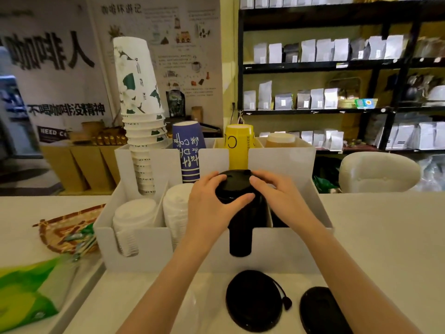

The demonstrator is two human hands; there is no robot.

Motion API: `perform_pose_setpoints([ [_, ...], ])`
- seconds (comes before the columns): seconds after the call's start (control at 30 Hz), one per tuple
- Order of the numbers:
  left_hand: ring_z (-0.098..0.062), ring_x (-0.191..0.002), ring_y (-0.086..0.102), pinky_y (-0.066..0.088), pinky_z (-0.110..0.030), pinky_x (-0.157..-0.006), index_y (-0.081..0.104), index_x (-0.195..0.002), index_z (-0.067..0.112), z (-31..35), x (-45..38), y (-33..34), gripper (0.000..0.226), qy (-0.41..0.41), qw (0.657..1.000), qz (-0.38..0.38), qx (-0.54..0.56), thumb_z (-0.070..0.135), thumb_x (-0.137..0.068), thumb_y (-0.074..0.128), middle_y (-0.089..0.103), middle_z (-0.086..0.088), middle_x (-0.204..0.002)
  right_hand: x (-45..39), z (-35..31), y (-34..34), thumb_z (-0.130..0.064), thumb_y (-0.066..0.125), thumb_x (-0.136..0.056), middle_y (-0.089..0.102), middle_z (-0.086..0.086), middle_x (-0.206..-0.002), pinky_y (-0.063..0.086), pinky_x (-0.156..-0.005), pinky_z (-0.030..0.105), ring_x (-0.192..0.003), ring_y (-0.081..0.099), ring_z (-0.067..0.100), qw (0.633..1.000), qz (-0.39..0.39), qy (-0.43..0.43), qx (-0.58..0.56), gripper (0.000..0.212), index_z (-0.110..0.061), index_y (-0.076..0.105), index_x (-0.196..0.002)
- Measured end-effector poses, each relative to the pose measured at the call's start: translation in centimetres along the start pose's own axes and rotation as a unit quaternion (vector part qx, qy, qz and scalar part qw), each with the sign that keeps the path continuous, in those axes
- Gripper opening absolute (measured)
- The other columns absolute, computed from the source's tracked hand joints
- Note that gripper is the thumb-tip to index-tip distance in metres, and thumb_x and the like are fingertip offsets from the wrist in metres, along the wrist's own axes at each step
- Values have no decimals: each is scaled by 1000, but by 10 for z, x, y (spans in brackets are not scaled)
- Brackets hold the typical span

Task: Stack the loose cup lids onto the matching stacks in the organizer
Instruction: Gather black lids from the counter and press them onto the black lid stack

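Both hands are up on the top black lid (pixel 233 182), which sits on the black lid stack (pixel 240 227) in the white organizer (pixel 284 249). The left hand (pixel 212 208) is curled over the near-left rim with the thumb laid across the front edge, and the right hand (pixel 277 196) cups the right side, fingertips resting on top. So both are partly closed around that lid, touching it from opposite sides; can't tell how hard they're pressing.

The black stack stands in the third front compartment and shows through a slot cut in the front wall. To its left are two stacks of white lids, one (pixel 134 220) in the far-left compartment and another (pixel 175 210) right next to it.

Behind those, in the back row: a tall leaning stack of white floral paper cups (pixel 142 112), upside-down blue cups (pixel 189 150), yellow cups (pixel 239 145), and a low brownish stack (pixel 280 139) on the right.

On the bench (pixel 385 237) in front of the organizer, two loose black lids are still lying flat: one with a tethered plug (pixel 255 301) and another (pixel 320 309) just right of it, partly under the right forearm.

Off to the left there's a woven tray (pixel 65 227) with packets and a green pack (pixel 26 290).
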State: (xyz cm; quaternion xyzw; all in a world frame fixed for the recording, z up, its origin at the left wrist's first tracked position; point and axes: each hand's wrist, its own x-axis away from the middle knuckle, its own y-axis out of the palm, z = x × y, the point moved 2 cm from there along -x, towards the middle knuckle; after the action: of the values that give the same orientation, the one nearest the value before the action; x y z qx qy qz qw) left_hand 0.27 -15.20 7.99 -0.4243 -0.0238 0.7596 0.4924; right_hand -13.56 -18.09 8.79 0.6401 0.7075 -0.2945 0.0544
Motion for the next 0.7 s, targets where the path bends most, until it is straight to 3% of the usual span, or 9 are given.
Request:
perform_pose_setpoints([
  [0.07, -15, -118, 47, 39, -31, -103, 55, -120, 14, -1, -1, 1, 66, 1, 1000, -15, -2, 45, -64, 72, 54, -3, -129, -3, 3, -2, -27, 46, -90, 58, -4, -111, 37, -80, 12, -107, 50, 8, 1000, 0, 8, 22, 35, -16, 53, -122],
  [0.17, -15, -120, 46, 40, -35, -104, 54, -122, 14, 1, -1, 3, 67, 3, 999, -31, -14, 46, -65, 71, 53, -3, -130, -6, 7, -4, -26, 44, -90, 59, 0, -116, 38, -88, 20, -110, 50, 11, 999, 2, 15, 34, 36, -15, 53, -124],
  [0.27, -17, -121, 45, 40, -35, -104, 52, -123, 15, 3, -1, 2, 65, 1, 999, -44, -23, 44, -68, 70, 53, -4, -132, -5, 10, -4, -24, 42, -91, 58, 0, -112, 38, -83, 17, -105, 49, 10, 999, -1, 33, 33, 34, -14, 52, -123],
  [0.47, -14, -111, 49, 32, -17, -87, 55, -120, 16, 9, -2, -7, 57, 24, 995, -76, -62, 38, -70, 70, 58, -3, -125, -3, 12, -2, -25, 40, -92, 62, 6, -117, 40, -94, 29, -110, 53, 18, 998, -9, 33, 52, 35, -13, 54, -122],
  [0.63, -7, -95, 48, 31, -15, -79, 56, -114, 20, 7, 1, -9, 51, 49, 991, -83, -90, 42, -70, 68, 62, 1, -116, 4, 7, -2, -24, 35, -94, 64, 18, -88, 40, -68, 25, -85, 57, 25, 993, -8, -22, 118, 33, -5, 62, -95],
  [0.7, -5, -91, 44, 32, -16, -78, 55, -112, 19, 6, 1, -9, 50, 52, 991, -84, -94, 43, -70, 68, 62, 1, -113, 7, 4, -1, -24, 34, -94, 62, 20, -86, 38, -67, 28, -81, 56, 26, 991, 0, -35, 132, 33, -3, 60, -90],
])
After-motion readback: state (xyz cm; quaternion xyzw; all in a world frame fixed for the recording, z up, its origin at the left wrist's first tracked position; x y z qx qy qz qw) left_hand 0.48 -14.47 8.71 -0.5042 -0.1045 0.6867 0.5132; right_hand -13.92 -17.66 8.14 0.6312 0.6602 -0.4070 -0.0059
